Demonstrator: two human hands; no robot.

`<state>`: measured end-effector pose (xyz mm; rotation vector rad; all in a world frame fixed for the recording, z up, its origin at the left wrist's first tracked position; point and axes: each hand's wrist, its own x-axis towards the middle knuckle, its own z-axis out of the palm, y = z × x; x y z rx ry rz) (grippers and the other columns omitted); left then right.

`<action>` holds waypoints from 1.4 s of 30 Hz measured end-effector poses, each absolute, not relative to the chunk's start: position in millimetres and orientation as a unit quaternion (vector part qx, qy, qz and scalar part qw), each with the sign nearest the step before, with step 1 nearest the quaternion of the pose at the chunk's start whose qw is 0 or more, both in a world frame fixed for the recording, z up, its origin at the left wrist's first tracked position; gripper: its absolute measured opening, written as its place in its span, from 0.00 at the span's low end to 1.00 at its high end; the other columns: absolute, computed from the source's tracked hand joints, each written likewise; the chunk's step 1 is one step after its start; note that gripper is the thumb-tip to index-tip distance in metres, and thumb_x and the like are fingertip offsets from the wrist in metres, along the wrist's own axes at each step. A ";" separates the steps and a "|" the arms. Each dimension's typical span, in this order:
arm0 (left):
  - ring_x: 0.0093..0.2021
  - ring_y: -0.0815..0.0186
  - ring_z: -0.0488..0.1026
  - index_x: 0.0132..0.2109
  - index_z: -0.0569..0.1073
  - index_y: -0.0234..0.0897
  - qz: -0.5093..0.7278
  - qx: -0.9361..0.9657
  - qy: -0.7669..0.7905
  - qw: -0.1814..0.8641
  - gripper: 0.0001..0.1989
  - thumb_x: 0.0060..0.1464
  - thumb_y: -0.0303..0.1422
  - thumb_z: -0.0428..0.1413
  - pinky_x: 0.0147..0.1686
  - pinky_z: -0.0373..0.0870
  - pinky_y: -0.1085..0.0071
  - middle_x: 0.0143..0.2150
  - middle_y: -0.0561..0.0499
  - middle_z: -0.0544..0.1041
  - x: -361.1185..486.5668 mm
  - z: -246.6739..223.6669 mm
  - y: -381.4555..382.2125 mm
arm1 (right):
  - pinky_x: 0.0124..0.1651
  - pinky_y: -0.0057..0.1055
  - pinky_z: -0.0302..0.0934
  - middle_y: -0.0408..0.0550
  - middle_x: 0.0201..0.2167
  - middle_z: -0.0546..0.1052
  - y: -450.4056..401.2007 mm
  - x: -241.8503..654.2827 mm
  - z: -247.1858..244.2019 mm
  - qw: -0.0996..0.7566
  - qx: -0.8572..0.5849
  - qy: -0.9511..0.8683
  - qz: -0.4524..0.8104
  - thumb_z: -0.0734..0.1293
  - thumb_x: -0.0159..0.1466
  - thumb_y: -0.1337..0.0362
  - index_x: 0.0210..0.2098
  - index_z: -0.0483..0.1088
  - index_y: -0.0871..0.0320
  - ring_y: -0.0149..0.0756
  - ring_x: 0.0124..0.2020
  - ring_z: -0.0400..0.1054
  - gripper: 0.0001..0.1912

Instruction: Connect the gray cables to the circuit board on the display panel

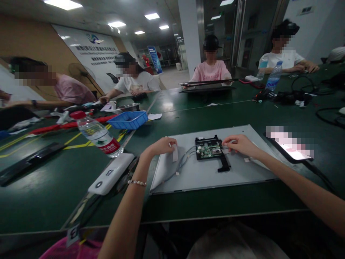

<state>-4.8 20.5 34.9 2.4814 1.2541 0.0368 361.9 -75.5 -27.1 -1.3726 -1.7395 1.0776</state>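
A flat light-grey panel (185, 180) lies on the green table before me. On it sits a black plastic bracket (223, 165) framing a green circuit board (208, 151), and thin grey cables (182, 162) curve from the board toward the panel's left side. My left hand (161, 145), at the panel's left part, is closed in a pinch on a small white strip (175, 154) that hangs down. Beside the bracket's right edge, my right hand (238, 144) is also pinched. A small pale piece shows at its fingertips, too blurred to name.
Left of the panel lie a white power bank (111, 174), a red-capped water bottle (98, 136) and a blue tray (129, 119). A lit phone (289, 144) with a cable lies to the right. Several people sit around the table; one holds a dark panel (206, 86).
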 end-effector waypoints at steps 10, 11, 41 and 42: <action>0.24 0.72 0.62 0.36 0.75 0.34 0.159 0.774 0.440 0.426 0.16 0.51 0.44 0.54 0.22 0.57 0.77 0.24 0.53 0.69 4.4 42.3 5.4 | 0.23 0.27 0.60 0.50 0.37 0.77 -75.0 362.1 -26.5 0.351 -0.527 -0.666 0.395 0.65 0.58 0.54 0.39 0.74 0.57 0.35 0.30 0.71 0.16; 0.24 0.73 0.62 0.35 0.75 0.34 0.131 0.771 0.439 0.443 0.16 0.50 0.44 0.55 0.22 0.57 0.77 0.25 0.53 0.70 5.7 39.4 2.9 | 0.23 0.27 0.60 0.50 0.37 0.77 -75.5 361.9 -26.0 0.352 -0.527 -0.666 0.394 0.65 0.57 0.54 0.39 0.74 0.57 0.35 0.30 0.71 0.15; 0.31 0.69 0.65 0.39 0.77 0.32 -0.008 0.864 0.355 0.358 0.14 0.50 0.38 0.55 0.32 0.59 0.76 0.30 0.53 0.74 12.9 31.5 -8.3 | 0.55 0.42 0.59 0.59 0.51 0.71 -117.3 237.3 1.5 0.162 -0.214 -0.963 0.012 0.61 0.65 0.63 0.50 0.67 0.66 0.43 0.53 0.64 0.17; 0.30 0.70 0.65 0.39 0.77 0.32 -0.008 0.865 0.355 0.355 0.14 0.50 0.38 0.56 0.32 0.59 0.76 0.30 0.53 0.74 12.8 30.9 -8.1 | 0.54 0.42 0.59 0.59 0.51 0.72 -117.9 236.3 0.3 0.162 -0.215 -0.963 0.013 0.61 0.65 0.62 0.49 0.67 0.65 0.43 0.53 0.65 0.17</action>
